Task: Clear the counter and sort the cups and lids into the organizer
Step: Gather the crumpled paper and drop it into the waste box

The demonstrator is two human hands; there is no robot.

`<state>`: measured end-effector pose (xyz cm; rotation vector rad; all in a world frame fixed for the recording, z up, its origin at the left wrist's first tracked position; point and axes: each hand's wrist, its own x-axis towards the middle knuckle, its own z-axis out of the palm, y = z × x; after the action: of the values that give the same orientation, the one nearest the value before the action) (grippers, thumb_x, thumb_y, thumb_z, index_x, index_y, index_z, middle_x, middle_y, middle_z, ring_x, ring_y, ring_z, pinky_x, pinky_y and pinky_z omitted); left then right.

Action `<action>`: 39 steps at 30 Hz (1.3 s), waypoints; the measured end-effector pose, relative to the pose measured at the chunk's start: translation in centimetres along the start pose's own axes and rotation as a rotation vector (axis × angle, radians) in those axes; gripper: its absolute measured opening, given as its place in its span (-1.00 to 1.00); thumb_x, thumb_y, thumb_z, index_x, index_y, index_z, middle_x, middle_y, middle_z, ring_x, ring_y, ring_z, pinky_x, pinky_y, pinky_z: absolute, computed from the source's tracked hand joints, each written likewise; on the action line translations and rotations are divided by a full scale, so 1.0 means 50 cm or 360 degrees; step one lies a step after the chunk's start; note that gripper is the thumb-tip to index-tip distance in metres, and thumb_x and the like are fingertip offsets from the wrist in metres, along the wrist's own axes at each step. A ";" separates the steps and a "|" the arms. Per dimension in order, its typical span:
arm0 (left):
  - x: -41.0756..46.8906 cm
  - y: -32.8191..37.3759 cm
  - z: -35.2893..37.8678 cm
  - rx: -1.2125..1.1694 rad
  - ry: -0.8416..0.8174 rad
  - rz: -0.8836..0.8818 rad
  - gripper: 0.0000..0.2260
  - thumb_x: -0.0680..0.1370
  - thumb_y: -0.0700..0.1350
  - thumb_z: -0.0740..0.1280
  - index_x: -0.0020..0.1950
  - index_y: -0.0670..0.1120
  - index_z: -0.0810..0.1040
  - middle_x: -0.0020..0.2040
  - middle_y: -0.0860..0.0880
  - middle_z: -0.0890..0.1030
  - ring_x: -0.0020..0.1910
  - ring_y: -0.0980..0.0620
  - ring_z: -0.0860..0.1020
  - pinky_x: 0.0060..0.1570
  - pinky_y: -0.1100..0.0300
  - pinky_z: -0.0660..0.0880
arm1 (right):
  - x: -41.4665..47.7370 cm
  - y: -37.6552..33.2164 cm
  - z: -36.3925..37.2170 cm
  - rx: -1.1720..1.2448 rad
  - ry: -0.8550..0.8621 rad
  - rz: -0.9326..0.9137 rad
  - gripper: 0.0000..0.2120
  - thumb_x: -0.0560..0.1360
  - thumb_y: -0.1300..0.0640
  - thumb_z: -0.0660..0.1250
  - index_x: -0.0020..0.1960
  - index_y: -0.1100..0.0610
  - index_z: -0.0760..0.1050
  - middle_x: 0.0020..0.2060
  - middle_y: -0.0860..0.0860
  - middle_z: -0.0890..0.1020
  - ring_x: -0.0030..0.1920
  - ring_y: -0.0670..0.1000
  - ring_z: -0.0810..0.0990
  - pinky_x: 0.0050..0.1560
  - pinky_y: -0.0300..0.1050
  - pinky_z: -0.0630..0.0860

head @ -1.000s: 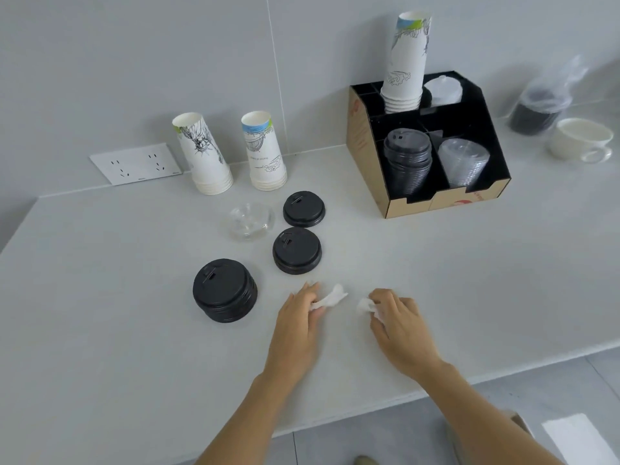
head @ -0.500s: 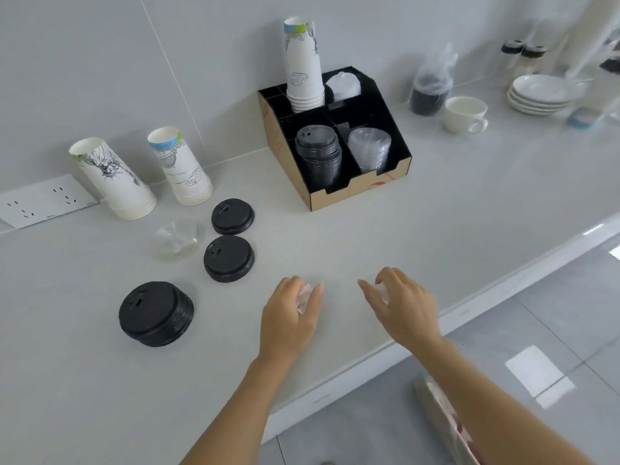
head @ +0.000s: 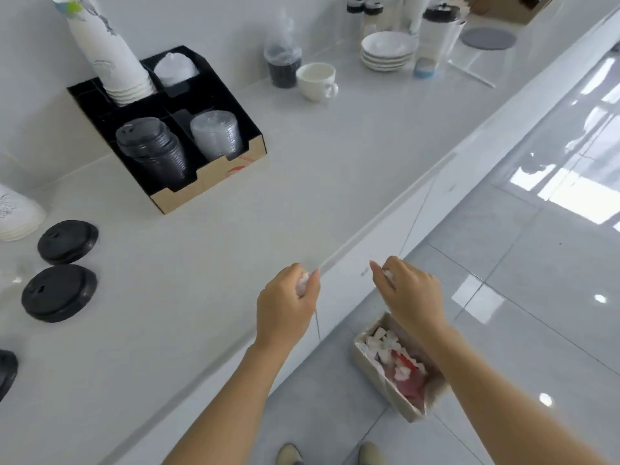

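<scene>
Starting at the far left of the white counter (head: 208,263), two black lids (head: 67,241) lie flat beside the base of a paper cup stack (head: 16,216), with the edge of another dark lid at the frame's border; behind them the black organizer (head: 208,193) holds a tall stack of paper cups (head: 107,58) in its back left slot, white lids (head: 174,69) back right, black lids (head: 151,146) front left and clear lids (head: 216,134) front right. Moving across, the left hand (head: 285,307) is closed on a crumpled white scrap (head: 303,284) right at the counter's edge, and the right hand (head: 411,293), past the edge, pinches another white scrap (head: 389,274) above a small bin (head: 369,357) of paper waste on the floor, while a white mug (head: 317,80) and stacked saucers (head: 385,50) sit further along the counter
</scene>
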<state>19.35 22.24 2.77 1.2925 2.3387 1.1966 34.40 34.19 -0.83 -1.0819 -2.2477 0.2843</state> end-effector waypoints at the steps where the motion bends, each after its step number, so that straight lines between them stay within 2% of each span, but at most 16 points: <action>1: 0.000 0.000 0.009 -0.0029 0.0006 0.0010 -0.54 0.55 -0.10 0.29 -0.40 0.02 0.05 -0.49 0.07 0.14 -0.48 0.05 0.15 -0.46 0.19 0.14 | -0.005 0.008 -0.004 -0.0008 -0.0010 0.0005 -0.58 0.50 0.01 0.15 -0.43 0.25 0.37 -0.64 0.06 0.40 -0.67 0.13 0.31 -0.70 -0.12 0.29; 4: -0.006 0.013 0.106 -0.0065 -0.0138 0.0082 -0.56 0.55 -0.10 0.29 -0.39 -0.01 0.09 -0.48 0.06 0.17 -0.44 0.03 0.18 -0.43 0.16 0.18 | -0.037 0.098 -0.013 -0.0067 0.0013 0.0140 -0.59 0.50 0.03 0.16 -0.45 0.23 0.34 -0.65 0.03 0.35 -0.65 0.02 0.16 -0.67 -0.23 0.16; 6: -0.011 0.012 0.151 -0.0059 -0.0223 0.0083 -0.57 0.55 -0.09 0.29 -0.40 -0.02 0.11 -0.47 0.06 0.19 -0.44 0.02 0.19 -0.44 0.16 0.18 | -0.070 0.144 -0.010 -0.0134 0.0008 0.0199 -0.60 0.49 0.05 0.22 -0.45 0.23 0.35 -0.65 0.03 0.36 -0.63 -0.01 0.15 -0.60 -0.32 0.07; 9: -0.016 -0.007 0.251 -0.0078 -0.0341 0.0155 -0.57 0.55 -0.05 0.28 -0.40 0.02 0.10 -0.48 0.07 0.20 -0.47 0.08 0.19 -0.47 0.26 0.17 | -0.134 0.223 0.014 -0.0212 -0.0049 0.0388 -0.65 0.45 0.11 0.30 -0.45 0.24 0.37 -0.65 0.05 0.40 -0.64 0.00 0.19 -0.58 -0.34 0.05; 12: -0.027 -0.058 0.378 -0.0105 -0.0449 0.0208 -0.55 0.54 -0.04 0.29 -0.41 0.08 0.08 -0.50 0.09 0.20 -0.48 0.10 0.26 -0.48 0.34 0.21 | -0.213 0.316 0.080 -0.0280 -0.0035 0.0513 -0.67 0.45 0.09 0.30 -0.43 0.22 0.39 -0.64 0.03 0.42 -0.65 -0.01 0.21 -0.62 -0.31 0.09; 14: -0.043 -0.110 0.472 -0.0086 -0.0531 0.0246 -0.56 0.53 -0.04 0.30 -0.42 0.07 0.11 -0.50 0.10 0.20 -0.50 0.10 0.24 -0.48 0.30 0.21 | -0.270 0.374 0.142 -0.0327 -0.0020 0.0577 -0.63 0.47 0.03 0.24 -0.44 0.20 0.39 -0.64 0.01 0.42 -0.65 -0.03 0.20 -0.63 -0.33 0.05; 16: -0.061 -0.178 0.574 -0.0023 -0.0628 0.0265 -0.63 0.51 0.01 0.26 -0.42 -0.05 0.22 -0.49 0.08 0.23 -0.48 0.05 0.26 -0.47 0.13 0.28 | -0.325 0.431 0.219 -0.0367 -0.0008 0.0635 -0.61 0.47 0.00 0.18 -0.45 0.19 0.39 -0.64 0.00 0.42 -0.64 -0.04 0.18 -0.62 -0.35 0.00; 19: -0.084 -0.297 0.725 0.0051 -0.0750 0.0315 -0.66 0.52 0.01 0.25 -0.36 -0.10 0.24 -0.48 0.07 0.25 -0.43 -0.05 0.30 -0.50 0.18 0.21 | -0.404 0.514 0.352 -0.0428 0.0015 0.0680 -0.61 0.47 0.00 0.17 -0.46 0.18 0.37 -0.65 -0.02 0.40 -0.62 -0.04 0.15 -0.59 -0.38 -0.05; 22: -0.103 -0.419 0.866 0.0131 -0.0860 0.0320 -0.67 0.56 -0.04 0.28 -0.34 -0.10 0.26 -0.44 0.07 0.27 -0.41 -0.03 0.30 -0.48 0.19 0.17 | -0.475 0.595 0.496 -0.0462 -0.0037 0.0712 -0.62 0.47 -0.01 0.18 -0.46 0.16 0.34 -0.63 -0.03 0.41 -0.59 -0.05 0.17 -0.65 -0.30 0.09; 26: -0.130 -0.553 1.002 0.0301 -0.0975 0.0360 -0.73 0.57 -0.04 0.24 -0.29 -0.12 0.35 -0.31 -0.01 0.42 -0.35 -0.05 0.40 -0.39 0.16 0.21 | -0.550 0.674 0.645 -0.0437 -0.0161 0.0761 -0.63 0.49 -0.03 0.14 -0.43 0.12 0.32 -0.59 -0.03 0.46 -0.63 -0.02 0.33 -0.62 -0.30 0.03; 28: -0.138 -0.603 1.043 0.0370 -0.1025 0.0403 -0.75 0.56 -0.01 0.25 -0.21 -0.16 0.49 -0.21 -0.07 0.53 -0.22 -0.08 0.51 -0.29 0.15 0.33 | -0.575 0.698 0.693 -0.0449 -0.0230 0.0774 -0.65 0.49 -0.06 0.16 -0.33 0.14 0.48 -0.50 0.00 0.56 -0.54 0.02 0.51 -0.59 -0.25 0.25; 30: -0.143 -0.630 1.060 0.0449 -0.1032 0.0464 -0.68 0.52 0.09 0.22 0.00 -0.12 0.60 0.03 -0.08 0.62 0.05 -0.10 0.55 -0.02 0.09 0.43 | -0.589 0.704 0.711 -0.0486 -0.0351 0.0806 -0.64 0.45 -0.14 0.24 -0.05 0.15 0.58 -0.28 0.04 0.67 -0.31 0.08 0.63 -0.38 -0.11 0.49; 31: -0.144 -0.631 1.057 0.0490 -0.1041 0.0477 -0.59 0.50 0.16 0.17 0.14 -0.07 0.58 0.19 -0.07 0.59 0.22 -0.09 0.50 0.17 0.02 0.39 | -0.590 0.702 0.708 -0.0505 -0.0431 0.0838 -0.54 0.43 -0.19 0.24 0.10 0.14 0.56 -0.15 0.05 0.69 -0.19 0.10 0.65 -0.27 -0.05 0.52; 33: -0.141 -0.618 1.033 0.0584 -0.1092 0.0501 -0.42 0.47 0.27 0.03 0.38 0.03 0.41 0.44 -0.03 0.38 0.44 -0.03 0.27 0.42 -0.11 0.16 | -0.582 0.691 0.682 -0.0519 -0.0529 0.0892 -0.37 0.41 -0.28 0.18 0.32 0.09 0.44 0.06 0.07 0.66 0.00 0.11 0.64 -0.13 0.02 0.53; 35: -0.131 -0.587 0.991 0.0605 -0.1114 0.0523 -0.37 0.45 0.32 -0.04 0.46 0.10 0.24 0.51 0.00 0.24 0.51 0.00 0.13 0.47 -0.09 -0.03 | -0.559 0.667 0.636 -0.0492 -0.0565 0.0917 -0.31 0.41 -0.33 0.12 0.43 0.01 0.31 0.21 0.09 0.59 0.14 0.12 0.59 -0.02 0.06 0.51; 39: -0.105 -0.485 0.881 0.0544 -0.1051 0.0521 -0.38 0.46 0.32 -0.01 0.49 0.13 0.17 0.53 0.00 0.17 0.52 -0.01 0.08 0.46 -0.16 -0.06 | -0.484 0.604 0.511 -0.0451 -0.0511 0.0874 -0.28 0.40 -0.37 0.10 0.47 -0.08 0.13 0.36 0.12 0.45 0.28 0.16 0.49 0.16 0.16 0.44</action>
<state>30.84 35.54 -44.65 1.8795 1.9214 0.3250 49.12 36.87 -44.71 -1.9244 -2.2644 0.3933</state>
